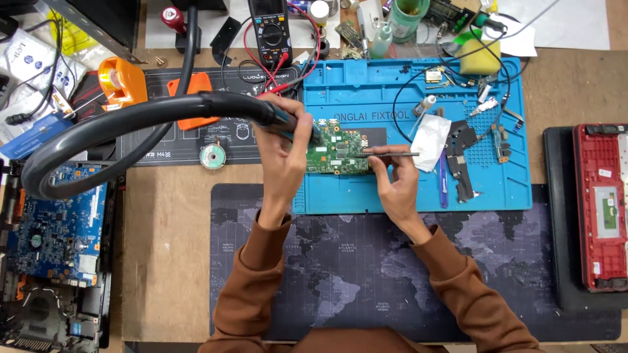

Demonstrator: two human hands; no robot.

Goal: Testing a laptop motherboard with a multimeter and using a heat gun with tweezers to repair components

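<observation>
Centrally, a green circuit board (337, 153) is laid flat on the near-left part of a blue silicone repair mat (510, 189), just beyond that mat's near edge. The handle of a hot-air tool (288, 124) is gripped in the left hand (281, 153), whose fingers are wrapped round it, and its tip is held over the left end of the board. From the handle a thick black hose (98, 131) is looped away to the left. A thin pair of tweezers (392, 154) is pinched between the thumb and fingertips of the right hand (396, 183), with the points brought to the board's right edge. Just right of the board a silvery foil piece (430, 140) is seen on the mat, and beside it some black plastic parts (461, 157). A dark world-map desk mat (366, 274) is spread nearer, under both brown sleeves. Farther off, a multimeter (270, 29) with red leads is propped, and a yellow sponge (479, 57) is set at the mat's far edge. At the far left a blue laptop motherboard (55, 222) is exposed; at the far right a red device shell (600, 206) is rested on a black tray.
</observation>
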